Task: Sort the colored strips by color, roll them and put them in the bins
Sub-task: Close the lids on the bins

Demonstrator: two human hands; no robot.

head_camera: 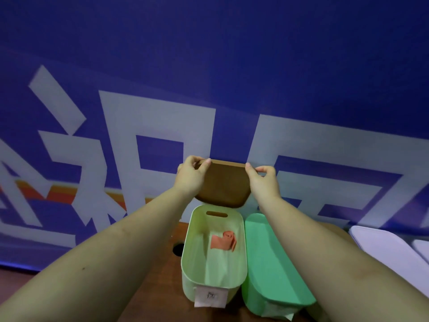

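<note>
A brown wooden lid [221,184] is held up in the air above the far end of a pale green bin [192,259]. My left hand [191,174] grips the lid's left top corner and my right hand [263,180] grips its right top corner. The pale green bin is uncovered, and a rolled pink-orange strip [224,240] lies inside it toward the far end. A white paper label [210,297] hangs on the bin's near wall. Right beside it stands a darker green bin [274,270], partly covered by my right forearm; its contents are hidden.
The bins stand on a brown wooden table [162,282] with a round cable hole [178,249] left of the pale bin. White lidded containers [385,249] sit at the right. A blue banner wall [209,66] with large white characters rises just behind the table.
</note>
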